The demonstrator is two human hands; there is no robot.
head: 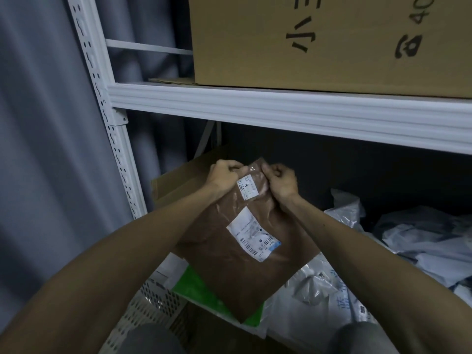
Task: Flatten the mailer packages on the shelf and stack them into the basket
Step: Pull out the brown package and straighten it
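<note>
A person's left hand (224, 175) and right hand (281, 183) pinch the top edge of a brown mailer (237, 256) at centre frame, each grip curled tight on the plastic. Its long axis runs down the frame from the hands, and its lower end hangs over a green mailer (194, 287). The white perforated basket (153, 302) is at lower left, likely nearer the left hand.

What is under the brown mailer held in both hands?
A green mailer shows past its lower edge, over the white perforated basket, with white mailers to the right. Whatever else lies beneath is hidden by the brown mailer.
</note>
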